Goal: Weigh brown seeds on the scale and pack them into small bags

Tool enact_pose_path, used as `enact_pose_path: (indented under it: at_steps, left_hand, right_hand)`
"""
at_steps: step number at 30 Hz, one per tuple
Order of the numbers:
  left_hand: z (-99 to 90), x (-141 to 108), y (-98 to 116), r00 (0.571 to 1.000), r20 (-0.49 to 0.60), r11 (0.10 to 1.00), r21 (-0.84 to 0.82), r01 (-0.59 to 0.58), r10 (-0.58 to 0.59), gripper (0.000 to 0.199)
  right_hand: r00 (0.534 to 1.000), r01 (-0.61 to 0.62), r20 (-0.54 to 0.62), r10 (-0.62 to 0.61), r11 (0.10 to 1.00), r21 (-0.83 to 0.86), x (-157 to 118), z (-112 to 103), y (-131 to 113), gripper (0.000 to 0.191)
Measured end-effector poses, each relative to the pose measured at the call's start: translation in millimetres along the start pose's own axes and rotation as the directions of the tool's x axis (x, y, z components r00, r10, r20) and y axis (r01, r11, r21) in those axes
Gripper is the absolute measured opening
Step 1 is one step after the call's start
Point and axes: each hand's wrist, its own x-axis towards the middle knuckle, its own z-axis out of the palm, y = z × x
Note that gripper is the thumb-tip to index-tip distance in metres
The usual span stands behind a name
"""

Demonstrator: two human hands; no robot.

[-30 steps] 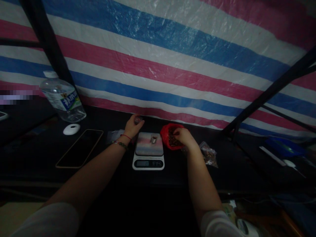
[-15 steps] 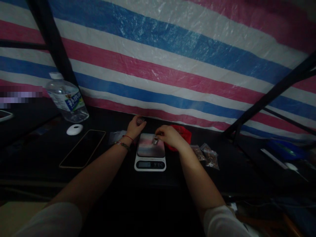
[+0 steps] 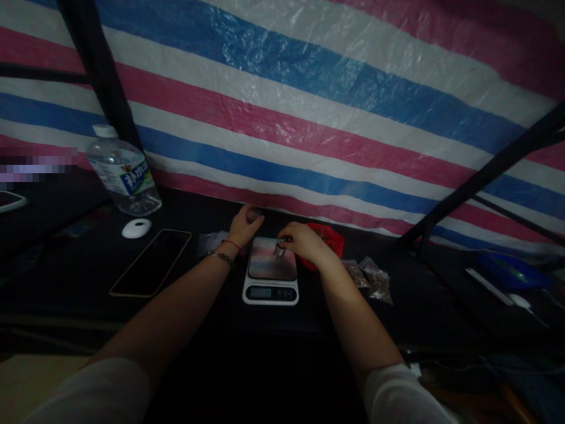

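Observation:
A white digital scale [image 3: 271,294] with a metal top stands in front of me on the black table. Over its plate, the fingers of my right hand [image 3: 304,241] are closed on a small shiny metal cup [image 3: 279,249]; I cannot tell whether the cup touches the plate. Behind the scale, to the left, my left hand [image 3: 243,226] is closed round a small clear round container [image 3: 253,215], whose contents are too dark to make out. A red tray [image 3: 338,242] with brownish bits in it lies just beyond my right wrist, partly hidden by it.
Small clear bags of brown bits [image 3: 376,281] lie right of the tray. Clear plastic bags [image 3: 209,241] lie by my left wrist. Further left are a phone [image 3: 152,262], a white oval object [image 3: 136,228] and a large plastic bottle [image 3: 126,176]. Striped sheeting [image 3: 309,123] hangs behind.
The view has shifted slightly. My right hand still holds the metal cup over the scale, and my left hand keeps the clear container in nearly the same place.

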Motion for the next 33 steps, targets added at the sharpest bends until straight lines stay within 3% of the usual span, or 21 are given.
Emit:
enact_pose_path:
  at_steps: [5,11,19,25,28,31,33]
  left_hand:
    - [0.5,1,-2,1.0,0.001,1.0,0.004,-0.017,0.017,0.045]
    - [-0.7,0,1,1.0,0.004,1.0,-0.001,-0.008,0.008,0.045]
    - [0.1,0,0,1.0,-0.001,1.0,0.008,-0.007,0.007,0.044]
    - [0.1,-1,1,1.0,0.002,1.0,0.011,-0.001,0.001,0.045]
    - [0.6,-1,0,1.0,0.002,1.0,0.02,0.009,-0.009,0.045]
    - [1.4,0,0,1.0,0.002,1.0,0.025,0.015,-0.015,0.046]
    - [1.9,0,-1,1.0,0.002,1.0,0.024,0.009,-0.009,0.047]
  right_hand:
    - [0.995,-0.099,0.018,0.098,0.993,0.06,3,1,-3,0.015]
    - [1.0,-0.027,-0.012,0.028,0.998,0.062,5,9,-2,0.015]
    - [0.969,0.066,-0.243,-0.032,0.989,0.135,-4,3,0,0.021]
    - [0.943,-0.021,-0.324,0.081,0.983,0.183,-22,13,14,0.021]
    - [0.955,-0.08,-0.267,0.126,0.981,0.179,-30,21,20,0.03]
    - [0.983,-0.079,-0.156,0.1,0.988,0.135,-33,27,21,0.049]
    - [0.988,-0.061,-0.133,0.075,0.993,0.106,-32,31,20,0.049]
